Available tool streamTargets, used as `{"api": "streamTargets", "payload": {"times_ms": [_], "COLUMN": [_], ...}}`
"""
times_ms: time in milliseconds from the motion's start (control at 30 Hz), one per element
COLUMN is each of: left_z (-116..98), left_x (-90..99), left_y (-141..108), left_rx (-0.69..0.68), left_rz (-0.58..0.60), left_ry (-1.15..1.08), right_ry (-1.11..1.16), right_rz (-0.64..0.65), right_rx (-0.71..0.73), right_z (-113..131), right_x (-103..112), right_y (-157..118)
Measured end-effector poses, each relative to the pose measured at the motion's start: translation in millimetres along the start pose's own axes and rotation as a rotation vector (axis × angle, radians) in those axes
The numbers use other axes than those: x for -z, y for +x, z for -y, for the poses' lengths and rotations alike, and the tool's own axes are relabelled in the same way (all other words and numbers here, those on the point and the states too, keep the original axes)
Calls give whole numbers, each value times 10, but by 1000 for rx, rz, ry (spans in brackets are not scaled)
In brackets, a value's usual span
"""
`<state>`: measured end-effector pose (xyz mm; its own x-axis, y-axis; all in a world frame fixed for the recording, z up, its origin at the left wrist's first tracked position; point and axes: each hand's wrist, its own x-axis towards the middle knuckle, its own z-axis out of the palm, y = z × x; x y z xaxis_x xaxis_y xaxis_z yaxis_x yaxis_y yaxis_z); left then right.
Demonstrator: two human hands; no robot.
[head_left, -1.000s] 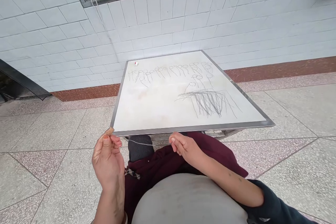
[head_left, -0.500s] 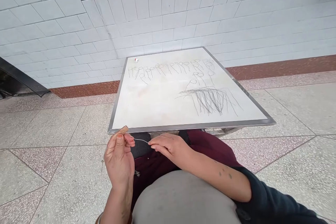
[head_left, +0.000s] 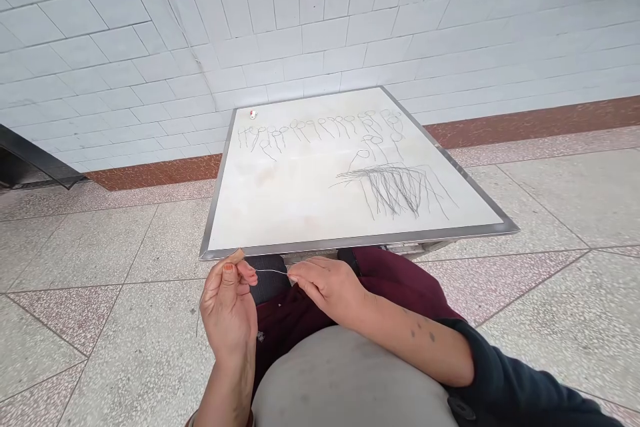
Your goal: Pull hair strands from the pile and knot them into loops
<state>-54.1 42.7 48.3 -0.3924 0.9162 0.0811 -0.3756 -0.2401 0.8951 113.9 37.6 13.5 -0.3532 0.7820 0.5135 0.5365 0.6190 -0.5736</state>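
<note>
While facing table (head_left: 280,207) w/ dark strands (head_left: 397,197) beyond R hand (head_left: 333,288), prob. for easy reach: using L hand (head_left: 229,303) to pinch tan strip (head_left: 235,257), gripping white cord (head_left: 273,271) w/ R, strung btwn both, prob. to limit slack.

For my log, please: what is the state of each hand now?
Left hand: closed, pinching a small, flat tan piece, material unclear.
Right hand: closed, pinching a thin, whitish, thread-like strand.

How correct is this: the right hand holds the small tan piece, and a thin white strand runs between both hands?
Wrong hand: the head view shows the small tan piece in the left hand, not the right hand. The thin white strand does run between both.
</note>
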Motion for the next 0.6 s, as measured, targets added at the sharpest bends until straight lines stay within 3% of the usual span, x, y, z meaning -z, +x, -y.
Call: {"api": "streamTargets", "payload": {"times_ms": [433, 600], "left_z": [-34, -28], "left_x": [76, 142], "left_y": [13, 7], "left_rx": [-42, -48], "left_rz": [-36, 57], "left_ry": [-4, 12], "right_ry": [-28, -87], "right_rz": [42, 86], "right_rx": [-18, -4], "right_z": [-14, -26], "right_x": [67, 153], "right_y": [-115, -181]}}
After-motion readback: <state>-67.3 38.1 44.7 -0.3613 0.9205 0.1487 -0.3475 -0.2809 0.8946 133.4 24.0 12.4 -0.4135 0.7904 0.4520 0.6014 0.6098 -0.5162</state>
